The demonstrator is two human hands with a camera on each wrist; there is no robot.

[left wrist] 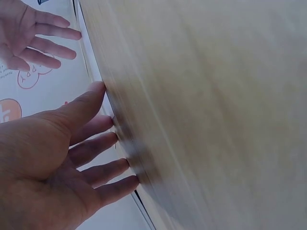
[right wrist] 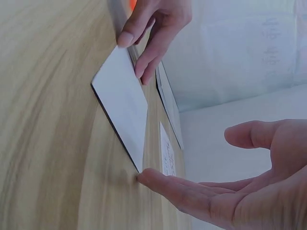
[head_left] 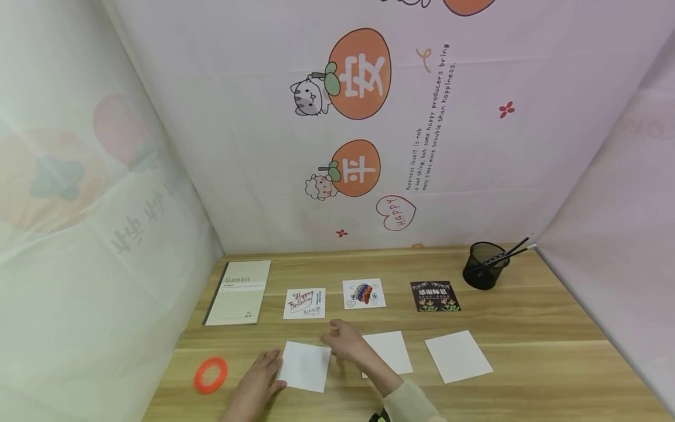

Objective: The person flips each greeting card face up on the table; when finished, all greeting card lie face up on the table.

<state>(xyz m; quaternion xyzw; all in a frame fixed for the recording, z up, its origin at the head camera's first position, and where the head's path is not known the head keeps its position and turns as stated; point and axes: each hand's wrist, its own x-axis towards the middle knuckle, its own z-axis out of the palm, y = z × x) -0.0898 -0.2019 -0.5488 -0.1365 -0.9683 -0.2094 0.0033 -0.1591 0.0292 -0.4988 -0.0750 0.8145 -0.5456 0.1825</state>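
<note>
A blank white square card (head_left: 304,366) lies on the wooden table (head_left: 379,404) in front of the person. Along its left edge rests the left hand (head_left: 258,375), thumb near the lower left corner and fingers spread beside the upper one. In the left wrist view, that hand's (left wrist: 53,158) fingertips meet the tabletop, nothing gripped. The right hand (head_left: 345,343) hovers by the card's upper right corner. Seen from the right wrist, the right hand (right wrist: 268,177) has its fingers extended and thumb apart, with a fingertip right at the card's (right wrist: 122,103) corner.
Two more blank cards (head_left: 392,351) (head_left: 459,356) lie to the right. Behind stand out a Happy Birthday card (head_left: 304,310), a colourful printed card (head_left: 364,293) and a black card (head_left: 435,296). An orange ring (head_left: 199,376), a notepad (head_left: 237,308) and a mesh pen cup (head_left: 479,276) flank them.
</note>
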